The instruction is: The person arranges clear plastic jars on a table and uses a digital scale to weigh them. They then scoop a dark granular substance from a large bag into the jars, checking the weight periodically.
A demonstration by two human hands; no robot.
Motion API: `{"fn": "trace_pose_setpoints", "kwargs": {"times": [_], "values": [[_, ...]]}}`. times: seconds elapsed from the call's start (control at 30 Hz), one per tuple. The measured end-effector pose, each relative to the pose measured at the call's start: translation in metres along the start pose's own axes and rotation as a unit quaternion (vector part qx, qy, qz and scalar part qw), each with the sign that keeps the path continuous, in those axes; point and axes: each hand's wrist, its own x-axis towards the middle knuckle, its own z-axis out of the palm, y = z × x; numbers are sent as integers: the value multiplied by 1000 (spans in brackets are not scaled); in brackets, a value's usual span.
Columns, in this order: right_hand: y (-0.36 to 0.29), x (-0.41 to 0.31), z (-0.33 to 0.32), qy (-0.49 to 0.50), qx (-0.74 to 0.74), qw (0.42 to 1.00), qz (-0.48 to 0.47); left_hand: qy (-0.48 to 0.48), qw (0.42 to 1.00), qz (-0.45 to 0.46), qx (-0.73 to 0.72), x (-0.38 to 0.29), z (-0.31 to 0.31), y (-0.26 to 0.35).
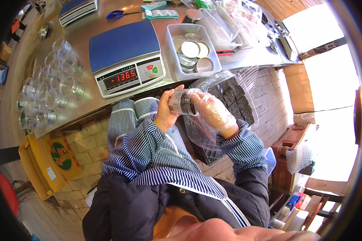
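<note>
My bare left hand [163,112] grips a clear plastic jar [175,101] that lies tilted on its side above my lap, its open mouth to the right. A label with writing wraps the jar, and dark pieces show inside. My right hand [214,113], in a thin clear plastic glove, is at the jar's mouth with its fingertips by the opening. Whether those fingers hold a piece is hidden. Just beyond that hand, dark, flat, roughly square pieces [236,98] fill a clear container lined with plastic film [196,132].
A blue-topped digital scale [125,45] with lit red digits stands on the metal table [87,107]. Beside it, a clear bin [174,67] holds round metal lids [190,49]. Several empty-looking clear jars [49,78] cluster left. A black crate [208,155] and cardboard box [52,165] sit below table height.
</note>
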Motion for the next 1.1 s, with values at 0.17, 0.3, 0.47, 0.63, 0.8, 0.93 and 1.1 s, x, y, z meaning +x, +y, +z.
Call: {"fn": "trace_pose_setpoints", "kwargs": {"times": [0.17,0.3,0.47,0.63,0.8,0.93,1.1], "values": [[3,-4,9,-35,41,998,43,27,998,-5,51,-9,-2,-1],[4,-6,8,-67,9,993,96,68,994,-62,66,-7,-2,5],[-4,-3,-4,-7,-89,994,58,67,993,-68,74,-6,0,9],[-5,2,2,-12,-54,997,45,64,993,-77,60,-12,7,11],[6,-1,3,-78,-59,992,85,125,984,-102,71,-19,17,16],[7,-3,-12,3,49,996,70,109,984,-137,38,-14,21,26],[25,-6,-52,267,208,934,115,-73,959,-207,-181,-8,15,79]]}}
